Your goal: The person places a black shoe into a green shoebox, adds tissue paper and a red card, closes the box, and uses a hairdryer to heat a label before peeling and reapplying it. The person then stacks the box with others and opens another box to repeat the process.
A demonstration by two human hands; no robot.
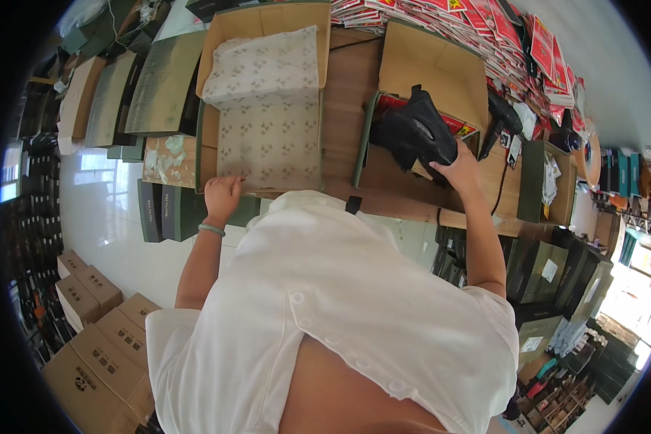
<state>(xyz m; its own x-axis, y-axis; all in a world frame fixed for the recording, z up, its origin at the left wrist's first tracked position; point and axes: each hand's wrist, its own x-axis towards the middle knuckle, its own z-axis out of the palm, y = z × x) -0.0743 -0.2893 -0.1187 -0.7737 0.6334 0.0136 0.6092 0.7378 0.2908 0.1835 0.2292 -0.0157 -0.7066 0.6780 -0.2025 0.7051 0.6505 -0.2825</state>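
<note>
On the table in front of me lies an open shoebox [207, 137] lined with patterned tissue paper [267, 141], its lid folded back. My left hand [223, 197] is closed, fingers curled at the near left edge of this box. To the right stands a second open shoebox [432, 61], which holds black leather footwear [419, 130] with a slit-like opening on top. My right hand [458, 173] grips the near right end of a black shoe there, thumb in view and other fingers partly hidden. Red printed material [456, 124] shows under the shoe.
Piles of red printed cards [477, 36] cover the table's far right. A black hair dryer [500, 121] lies right of the second box. Closed shoeboxes [168, 83] stand at the left; brown cartons [98, 372] are stacked on the floor at lower left. Dark boxes [550, 267] stand at right.
</note>
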